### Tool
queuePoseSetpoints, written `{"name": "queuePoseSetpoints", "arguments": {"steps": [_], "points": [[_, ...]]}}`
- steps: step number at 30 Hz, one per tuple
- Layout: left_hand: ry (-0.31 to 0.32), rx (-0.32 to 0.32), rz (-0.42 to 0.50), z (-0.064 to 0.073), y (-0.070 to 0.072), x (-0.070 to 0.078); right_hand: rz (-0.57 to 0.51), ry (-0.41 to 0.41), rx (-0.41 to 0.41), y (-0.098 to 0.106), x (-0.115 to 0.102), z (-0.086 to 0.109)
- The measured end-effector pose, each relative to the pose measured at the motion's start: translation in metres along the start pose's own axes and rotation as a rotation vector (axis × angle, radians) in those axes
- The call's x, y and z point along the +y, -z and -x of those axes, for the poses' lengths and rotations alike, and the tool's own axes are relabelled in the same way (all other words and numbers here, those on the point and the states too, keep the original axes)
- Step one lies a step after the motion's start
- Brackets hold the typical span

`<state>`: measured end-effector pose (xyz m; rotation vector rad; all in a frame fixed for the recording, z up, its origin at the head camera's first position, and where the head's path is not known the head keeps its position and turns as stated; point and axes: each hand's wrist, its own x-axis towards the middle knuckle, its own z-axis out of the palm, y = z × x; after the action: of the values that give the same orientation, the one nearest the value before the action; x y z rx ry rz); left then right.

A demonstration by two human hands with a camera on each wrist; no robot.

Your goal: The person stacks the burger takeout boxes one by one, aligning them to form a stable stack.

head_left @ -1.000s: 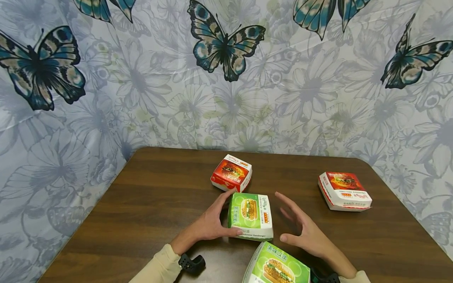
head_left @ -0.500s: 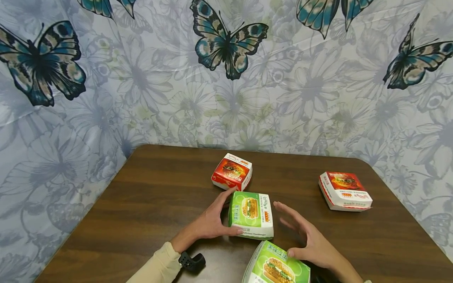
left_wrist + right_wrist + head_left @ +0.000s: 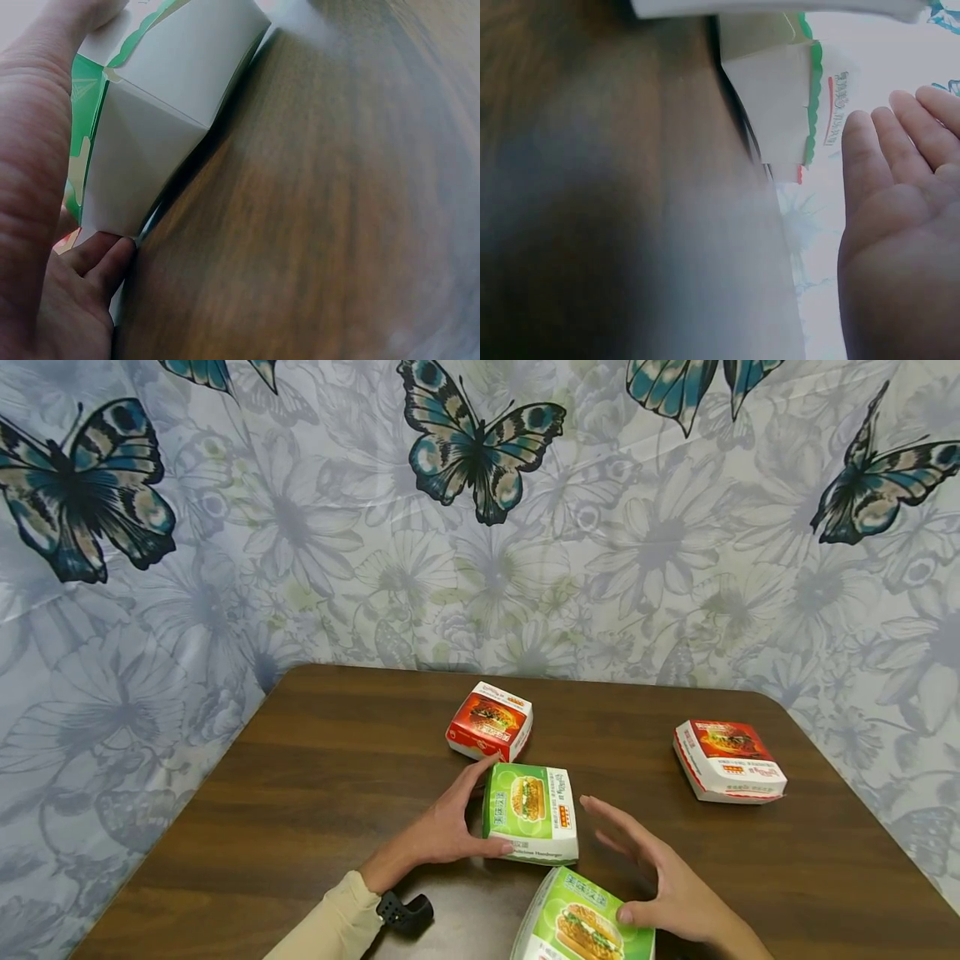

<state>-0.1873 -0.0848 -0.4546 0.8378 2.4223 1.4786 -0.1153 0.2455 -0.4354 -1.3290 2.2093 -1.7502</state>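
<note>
In the head view my left hand [image 3: 446,828] grips a green and white hamburger box [image 3: 531,814] from its left side, thumb on the near face and fingers at the far corner. The left wrist view shows the white side of this box [image 3: 150,142], resting low over the wood, with fingertips at its edge. My right hand [image 3: 667,878] hovers to the right with fingers extended, apart from that box. Its thumb lies over the right edge of a second green hamburger box [image 3: 588,918], nearest to me; contact cannot be told. In the right wrist view the right palm [image 3: 907,240] holds nothing.
A red and white hamburger box [image 3: 491,721] stands tilted in angle just behind the gripped one. Another red and white box [image 3: 729,762] sits at the far right of the brown wooden table [image 3: 300,760]. A butterfly-patterned cloth [image 3: 525,568] hangs behind the table.
The right hand has moved nearer to me and slightly right, its thumb now over the near green box. My left hand keeps its grip, and the boxes have stayed in place.
</note>
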Motion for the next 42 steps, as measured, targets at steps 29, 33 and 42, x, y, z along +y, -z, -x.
{"name": "queuePoseSetpoints", "arguments": {"steps": [29, 33, 42], "points": [[-0.006, 0.002, -0.043, -0.001, -0.001, -0.003, -0.003, -0.016, -0.145, 0.008, -0.022, 0.010], [-0.006, 0.007, -0.045, -0.001, 0.000, -0.004, 0.008, -0.069, -0.178, 0.008, -0.029, 0.009], [-0.007, 0.005, -0.054, -0.001, 0.001, -0.003, -0.047, -0.349, -0.252, 0.001, -0.039, 0.006]]}}
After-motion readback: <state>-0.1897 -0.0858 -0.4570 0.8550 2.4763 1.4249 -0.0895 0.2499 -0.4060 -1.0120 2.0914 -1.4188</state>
